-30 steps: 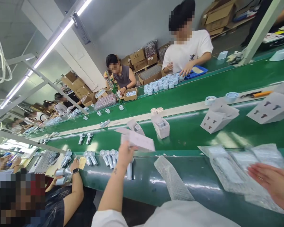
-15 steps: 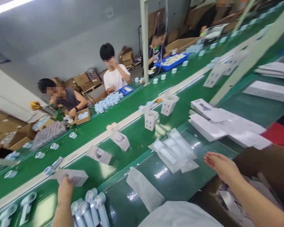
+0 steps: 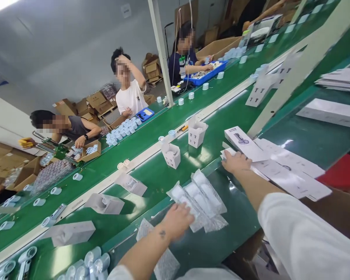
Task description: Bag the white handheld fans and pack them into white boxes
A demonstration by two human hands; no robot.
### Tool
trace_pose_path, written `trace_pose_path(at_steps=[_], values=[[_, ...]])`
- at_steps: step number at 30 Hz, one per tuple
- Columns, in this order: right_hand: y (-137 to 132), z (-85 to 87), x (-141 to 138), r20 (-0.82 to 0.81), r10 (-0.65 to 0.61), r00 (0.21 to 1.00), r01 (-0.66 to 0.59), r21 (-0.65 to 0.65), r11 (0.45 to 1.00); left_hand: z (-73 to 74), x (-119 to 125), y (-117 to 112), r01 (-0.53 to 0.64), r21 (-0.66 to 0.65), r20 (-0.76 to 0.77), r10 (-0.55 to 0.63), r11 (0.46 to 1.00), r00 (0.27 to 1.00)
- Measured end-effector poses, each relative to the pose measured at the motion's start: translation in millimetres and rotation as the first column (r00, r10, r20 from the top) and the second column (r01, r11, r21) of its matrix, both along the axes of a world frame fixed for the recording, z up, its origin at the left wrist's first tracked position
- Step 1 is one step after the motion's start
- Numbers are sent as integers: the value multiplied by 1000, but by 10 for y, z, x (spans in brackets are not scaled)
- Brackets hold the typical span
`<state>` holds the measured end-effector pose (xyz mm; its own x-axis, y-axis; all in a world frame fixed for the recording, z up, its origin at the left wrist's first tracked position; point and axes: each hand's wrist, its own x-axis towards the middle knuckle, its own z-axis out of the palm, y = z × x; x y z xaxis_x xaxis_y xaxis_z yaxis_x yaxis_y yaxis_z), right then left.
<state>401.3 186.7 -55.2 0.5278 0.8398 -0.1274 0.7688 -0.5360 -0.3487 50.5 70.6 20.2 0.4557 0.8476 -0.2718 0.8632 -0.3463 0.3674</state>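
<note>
My left hand [image 3: 179,221] reaches over the lower left end of several pale blue parts in clear bubble bags [image 3: 202,194]. Its fingers look stretched out and a little apart, with nothing visible in them. Under my left forearm lies another bubble bag [image 3: 167,262], partly hidden. My right hand [image 3: 236,162] is closed over the left end of a flat white carton [image 3: 261,171] in a pile; the fingertips are partly hidden. Just above that hand lies a white carton with a printed device picture [image 3: 242,142].
Open white boxes [image 3: 171,155] stand or lie along the green conveyor [image 3: 151,167]. Pale blue handheld devices [image 3: 97,262] lie at the lower left. A slanted post [image 3: 306,66] rises at right. Co-workers sit across the belt beside a blue tray [image 3: 205,77].
My left hand has let go of a white box on the belt and moved right to the bubble bags. My right hand has moved left and up onto the flat cartons.
</note>
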Motion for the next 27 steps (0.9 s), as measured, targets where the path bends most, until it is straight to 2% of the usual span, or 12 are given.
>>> trace_pose_path(at_steps=[2,4,7,11,15,17,18,20,21,24,25,27], values=[[13,-35,38,28,-11,1000,13,-52,999,-298,327,48,317,-4,31,-316,949,948],[-26,2,80,28,-1,1000,4,-94,996,-497,436,89,483,9,0,-483,876,876],[-193,209,146,-50,113,992,-118,-122,985,-641,409,95,536,-59,-79,-539,842,838],[-670,693,176,-282,340,897,-342,43,939,-608,359,69,507,-128,-144,-521,853,841],[-1203,1081,-132,-417,477,774,-434,200,879,-193,41,105,360,-22,-155,-359,933,920],[-1362,1122,-450,-489,510,708,-485,189,854,173,-327,78,72,100,-20,-70,992,997],[-1409,1102,-638,-522,518,677,-506,180,843,376,-539,35,-126,148,112,110,981,988],[-1450,1003,-1041,-574,544,612,-546,191,816,765,-933,-109,-462,157,424,363,873,830],[-1455,937,-1243,-591,564,577,-564,211,798,927,-1082,-199,-570,131,566,411,811,715],[-1452,743,-1777,-584,680,444,-644,319,695,1180,-1256,-442,-668,34,803,377,744,461],[-1455,690,-1916,-567,723,396,-667,363,650,1185,-1239,-492,-644,11,816,365,765,448],[-1474,606,-2124,-537,775,333,-690,421,589,1117,-1156,-543,-544,3,747,360,839,559]])
